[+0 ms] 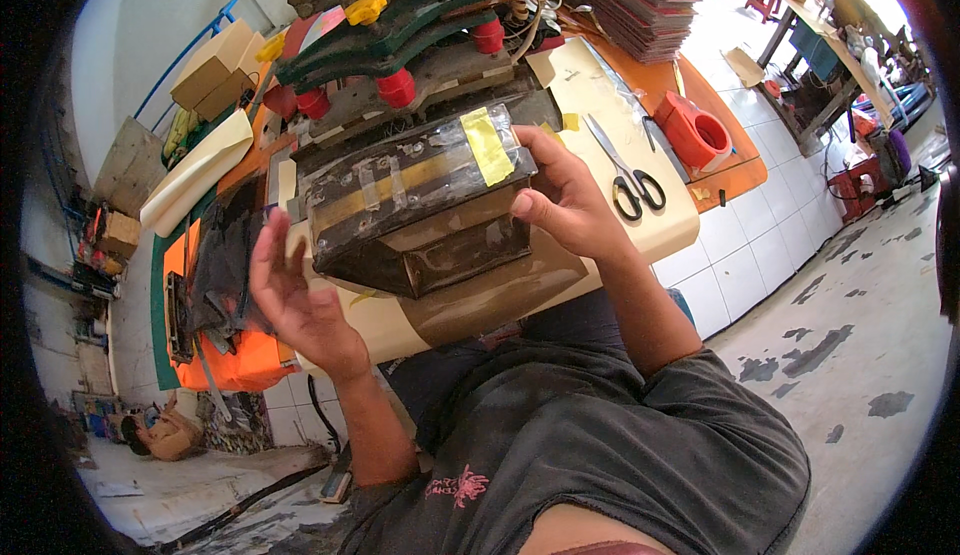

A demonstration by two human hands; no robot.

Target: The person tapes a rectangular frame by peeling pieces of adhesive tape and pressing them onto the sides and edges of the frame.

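Note:
A dark, worn, box-shaped block (pixel 352 217) is tilted in front of me, with tape strips along its top and a yellow tape piece (pixel 487 145) near its right end. My right hand (pixel 572 195) grips that right end, thumb in front and fingers behind the edge. Beside the block's left end, my left hand (pixel 305 300) is open with its fingers spread; whether a fingertip touches the block, I cannot tell. Under the block, a shiny brown translucent sheet (pixel 500 300) lies curved over cream sheet material (pixel 665 225).
Black-handled scissors (pixel 630 175) and a red tape dispenser (pixel 690 132) lie to the right. Behind the block stands a green clamp machine (pixel 390 40) with yellow knobs and red feet. A tall stack of sheets (pixel 640 5) rises behind. Orange material (pixel 235 360) and black mesh-like fabric (pixel 225 265) are left.

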